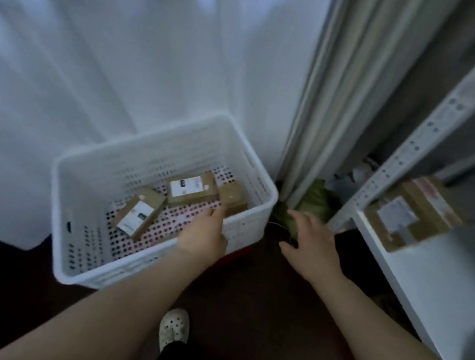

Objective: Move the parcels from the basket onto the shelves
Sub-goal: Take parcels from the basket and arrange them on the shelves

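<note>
Hanging across the upper left, a white curtain (95, 43). Shelves (422, 276) at right carry one shelf parcel (410, 216). The basket (141, 143) at centre holds three parcels (191, 189). The left hand (204, 234) reaches over its right rim, fingers loose, empty. The right hand (313, 247) is spread between basket and shelves, holding nothing.

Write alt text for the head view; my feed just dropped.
A person's left hand reaches over the rim of a white basket toward three brown parcels, holding none yet, while the right hand hovers open above the dark floor beside it. A white shelf on the right already carries one parcel.
</note>
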Demonstrator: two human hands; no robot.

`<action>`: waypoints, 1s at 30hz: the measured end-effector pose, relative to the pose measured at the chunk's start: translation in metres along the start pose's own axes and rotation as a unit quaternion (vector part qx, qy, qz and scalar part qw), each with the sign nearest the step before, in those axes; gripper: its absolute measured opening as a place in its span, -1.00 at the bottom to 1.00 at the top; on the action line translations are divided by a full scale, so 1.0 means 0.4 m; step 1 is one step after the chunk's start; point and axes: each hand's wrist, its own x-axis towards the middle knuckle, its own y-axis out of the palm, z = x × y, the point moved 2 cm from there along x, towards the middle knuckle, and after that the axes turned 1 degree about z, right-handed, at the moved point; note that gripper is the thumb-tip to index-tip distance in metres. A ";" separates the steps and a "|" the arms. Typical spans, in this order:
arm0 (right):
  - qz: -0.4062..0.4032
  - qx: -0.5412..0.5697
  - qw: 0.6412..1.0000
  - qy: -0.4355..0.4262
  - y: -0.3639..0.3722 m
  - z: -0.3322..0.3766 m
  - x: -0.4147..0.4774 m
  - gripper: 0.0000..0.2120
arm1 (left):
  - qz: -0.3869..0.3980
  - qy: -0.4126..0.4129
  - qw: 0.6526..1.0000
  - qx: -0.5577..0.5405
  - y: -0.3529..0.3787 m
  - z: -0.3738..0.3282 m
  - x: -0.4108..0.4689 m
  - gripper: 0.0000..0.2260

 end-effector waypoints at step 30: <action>0.325 0.031 0.945 -0.019 0.932 0.475 0.931 -0.52 | 0.056 -0.293 0.952 -0.069 0.361 1.060 0.700 0.07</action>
